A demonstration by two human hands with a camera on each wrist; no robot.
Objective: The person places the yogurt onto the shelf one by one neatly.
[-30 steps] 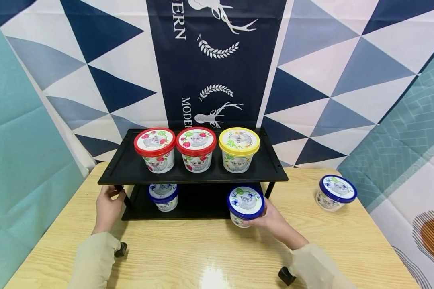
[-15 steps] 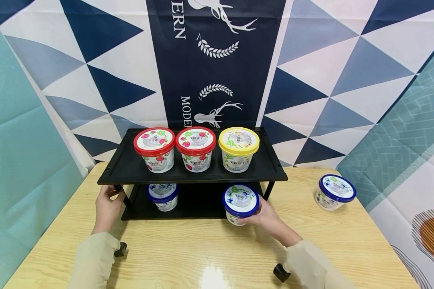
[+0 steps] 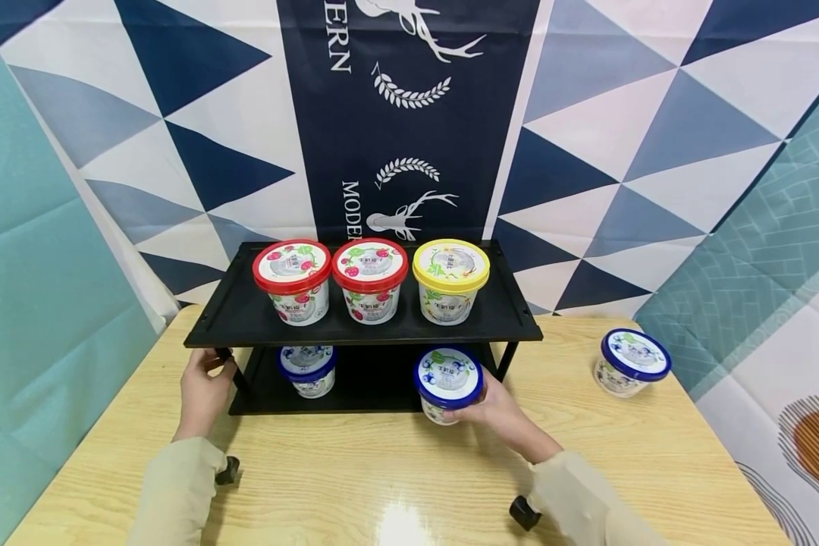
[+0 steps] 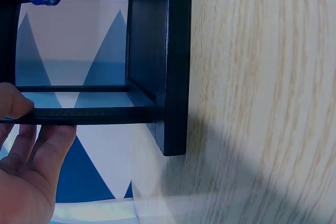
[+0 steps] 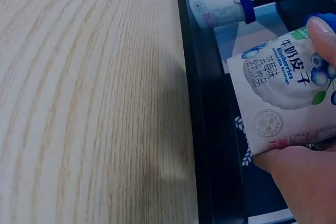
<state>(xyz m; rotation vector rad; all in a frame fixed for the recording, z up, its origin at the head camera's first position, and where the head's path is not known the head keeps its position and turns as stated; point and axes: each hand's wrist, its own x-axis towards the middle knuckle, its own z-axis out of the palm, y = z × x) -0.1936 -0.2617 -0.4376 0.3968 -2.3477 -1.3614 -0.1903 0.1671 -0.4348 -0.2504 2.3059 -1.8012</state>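
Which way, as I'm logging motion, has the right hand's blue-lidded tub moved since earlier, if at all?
Yes: the held tub has shifted left in the head view, away from the right shelf leg.

The right wrist view crops the right hand (image 5: 307, 179) and held cup (image 5: 289, 90).
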